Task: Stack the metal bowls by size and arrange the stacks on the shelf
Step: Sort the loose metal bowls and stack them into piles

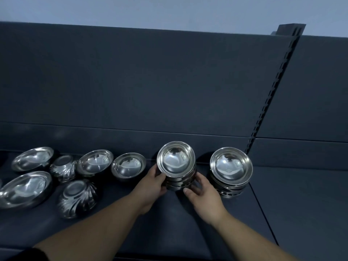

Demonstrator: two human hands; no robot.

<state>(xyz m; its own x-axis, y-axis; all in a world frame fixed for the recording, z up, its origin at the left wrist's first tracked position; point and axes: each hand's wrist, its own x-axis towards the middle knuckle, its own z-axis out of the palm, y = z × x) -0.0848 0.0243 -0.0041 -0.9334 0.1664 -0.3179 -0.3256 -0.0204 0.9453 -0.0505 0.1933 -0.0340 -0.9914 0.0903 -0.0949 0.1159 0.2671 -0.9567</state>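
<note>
A stack of shiny metal bowls (176, 159) stands in the middle of the dark shelf (169, 219). My left hand (150, 187) grips its left side and my right hand (202, 193) grips its lower right side. A second stack of metal bowls (231, 166) stands just to the right, apart from my hands. To the left lie loose bowls: two upright small ones (129, 164) (95, 162), two larger upright ones (32, 159) (25, 188), and two upside-down fluted ones (64, 167) (78, 198).
The shelf's dark back panel (150, 81) rises behind the bowls. A slotted upright post (271, 97) runs up at the right, with another shelf bay (301, 204) beyond it.
</note>
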